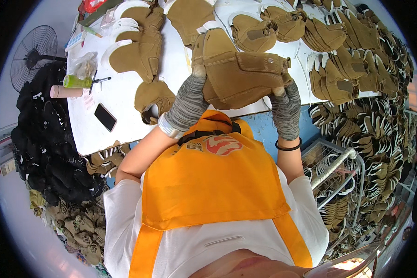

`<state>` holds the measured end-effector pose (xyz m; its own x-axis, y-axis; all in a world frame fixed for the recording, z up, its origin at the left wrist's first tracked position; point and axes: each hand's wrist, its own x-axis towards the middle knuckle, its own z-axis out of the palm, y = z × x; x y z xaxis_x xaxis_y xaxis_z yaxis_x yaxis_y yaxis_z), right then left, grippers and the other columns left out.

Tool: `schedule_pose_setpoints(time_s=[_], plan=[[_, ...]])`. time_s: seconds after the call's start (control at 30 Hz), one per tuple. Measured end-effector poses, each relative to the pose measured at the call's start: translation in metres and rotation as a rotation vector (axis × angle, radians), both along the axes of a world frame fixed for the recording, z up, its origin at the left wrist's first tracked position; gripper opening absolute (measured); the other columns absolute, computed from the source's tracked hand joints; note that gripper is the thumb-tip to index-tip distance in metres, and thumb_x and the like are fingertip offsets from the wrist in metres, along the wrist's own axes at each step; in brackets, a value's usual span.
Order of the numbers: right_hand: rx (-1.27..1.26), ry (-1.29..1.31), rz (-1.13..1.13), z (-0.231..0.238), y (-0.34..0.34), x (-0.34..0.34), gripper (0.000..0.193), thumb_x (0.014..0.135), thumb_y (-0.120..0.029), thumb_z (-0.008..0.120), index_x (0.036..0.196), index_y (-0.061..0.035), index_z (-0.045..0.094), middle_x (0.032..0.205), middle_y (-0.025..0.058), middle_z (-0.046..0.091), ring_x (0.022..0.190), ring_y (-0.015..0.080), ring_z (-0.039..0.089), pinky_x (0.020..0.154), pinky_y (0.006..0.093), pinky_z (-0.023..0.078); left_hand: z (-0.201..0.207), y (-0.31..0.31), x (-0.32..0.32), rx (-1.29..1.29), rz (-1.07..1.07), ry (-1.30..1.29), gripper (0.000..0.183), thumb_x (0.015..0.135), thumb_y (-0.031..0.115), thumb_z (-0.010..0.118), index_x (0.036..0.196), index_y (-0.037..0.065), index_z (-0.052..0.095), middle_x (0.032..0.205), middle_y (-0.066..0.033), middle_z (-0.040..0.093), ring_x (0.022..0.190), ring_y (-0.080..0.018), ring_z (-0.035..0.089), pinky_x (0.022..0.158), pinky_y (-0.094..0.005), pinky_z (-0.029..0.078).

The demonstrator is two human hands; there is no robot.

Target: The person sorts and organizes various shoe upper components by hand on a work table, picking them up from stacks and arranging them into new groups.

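A brown shoe upper (243, 76) with stitched panels is held up in front of me, over the table's near edge. My left hand (192, 95), in a grey knit fingerless glove, grips its left end, thumb on the near face. On the opposite end, my right hand (285, 104), gloved alike, closes round the lower right corner. The fingers behind the upper are hidden. Just left of my left hand, a small brown upper (155, 99) lies on the white table. Beyond the held piece lies another brown upper (190, 21) with a white edge.
Several brown uppers (329, 34) cover the table's right side, and a stack (139, 51) lies at left. A phone (105, 117), pink bottle (66, 91) and pen (102, 79) lie at the left edge. Right of me stands a metal rack (338, 171); black uppers (48, 134) are heaped at left.
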<state>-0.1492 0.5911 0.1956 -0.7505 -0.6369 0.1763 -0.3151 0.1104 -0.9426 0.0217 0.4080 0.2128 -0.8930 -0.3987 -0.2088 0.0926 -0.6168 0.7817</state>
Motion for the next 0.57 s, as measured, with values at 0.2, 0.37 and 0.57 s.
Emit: schedule_pose_setpoints(time_s=[0.2,0.37,0.57], plan=[[-0.709,-0.439,-0.228,0.024,0.025,-0.051,0.054,0.089,-0.033,0.064,0.131,-0.0062,0.044,0.126,0.0123,0.051,0.115,0.0287,0.052,0.095,0.0433,0.050,-0.005,-0.024,0.026,-0.031,0.087,0.182,0.080,0.088,0.055,0.057,0.142,0.002,0.031,0.144,-0.0111,0.038,0.132,-0.0228,0.038,0.113,-0.0359,0.030],[-0.806,-0.379,-0.176,0.020,0.055,-0.078,0.060,0.087,-0.032,0.067,0.137,-0.0110,0.041,0.137,0.0103,0.043,0.125,0.0285,0.043,0.108,0.0486,0.037,-0.018,-0.034,0.040,0.018,0.161,0.218,0.082,0.085,0.053,0.061,0.142,0.002,0.031,0.143,-0.0109,0.038,0.130,-0.0229,0.039,0.112,-0.0364,0.030],[-0.653,-0.490,-0.081,0.016,0.011,-0.027,0.062,0.087,-0.036,0.067,0.138,-0.0137,0.042,0.143,0.0092,0.040,0.132,0.0277,0.038,0.108,0.0503,0.034,-0.025,-0.033,0.046,-0.110,0.134,0.096,0.086,0.083,0.055,0.063,0.142,0.002,0.030,0.145,-0.0099,0.036,0.132,-0.0231,0.036,0.114,-0.0369,0.027]])
